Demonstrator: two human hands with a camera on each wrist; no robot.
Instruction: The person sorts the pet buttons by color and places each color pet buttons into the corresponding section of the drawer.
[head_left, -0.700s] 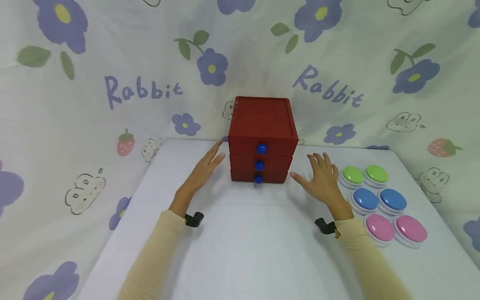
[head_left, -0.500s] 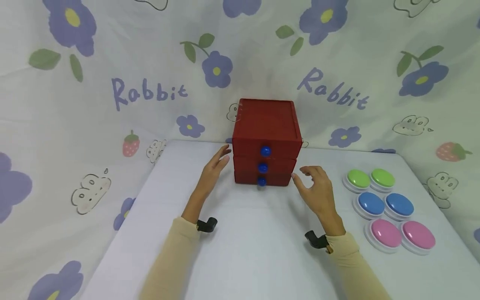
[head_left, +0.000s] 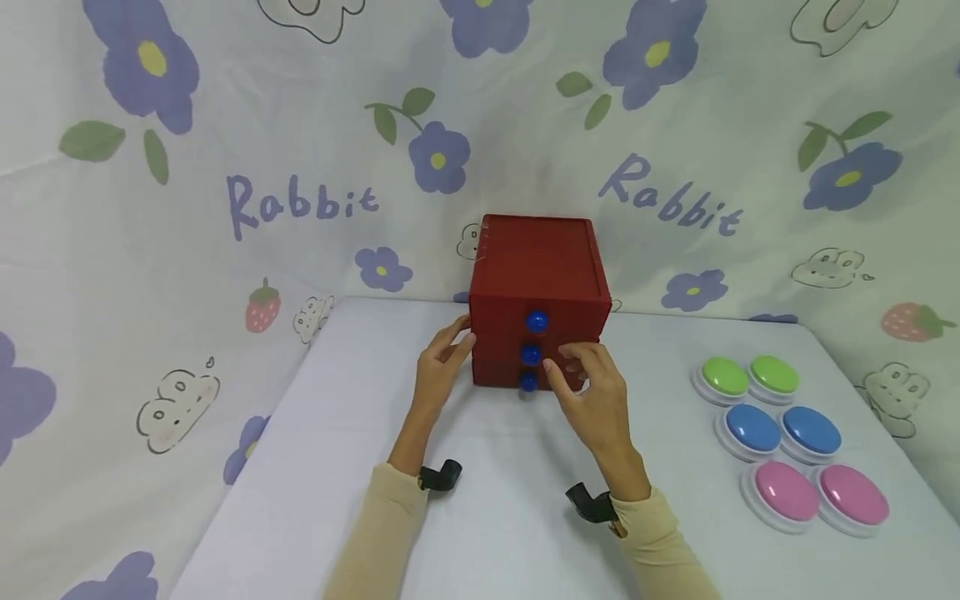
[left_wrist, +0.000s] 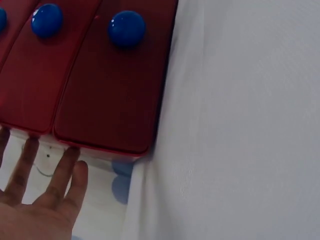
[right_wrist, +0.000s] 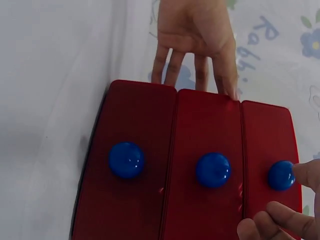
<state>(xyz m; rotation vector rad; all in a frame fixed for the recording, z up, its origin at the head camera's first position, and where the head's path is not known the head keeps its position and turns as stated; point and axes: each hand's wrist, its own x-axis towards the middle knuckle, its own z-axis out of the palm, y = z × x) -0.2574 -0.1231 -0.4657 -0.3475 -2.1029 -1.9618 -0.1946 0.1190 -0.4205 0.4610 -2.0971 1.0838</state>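
Note:
A red box with three stacked drawers [head_left: 542, 258] stands at the back of the white table, all three drawers closed. Each drawer front carries a round blue knob; the top knob [head_left: 537, 322], middle knob [head_left: 531, 355] and bottom knob [head_left: 528, 382] line up vertically. My left hand [head_left: 441, 371] is at the box's left side, its extended fingertips [left_wrist: 71, 154] right at the side edge. In front of the drawers my right hand [head_left: 596, 400] hovers with bent fingers and the thumb apart from them, nothing between. In the right wrist view its thumb overlaps the top knob [right_wrist: 281, 176].
To the right, paired push buttons stand on white bases: green buttons [head_left: 724, 377], blue buttons [head_left: 753, 427] and pink buttons [head_left: 787, 491]. A flowered cloth printed "Rabbit" [head_left: 300, 200] hangs behind the white table [head_left: 315, 500].
My right hand has moved left from beside the box to in front of its drawers, fingers bending. My left hand has come right, up to the box's side. The head view has shifted slightly.

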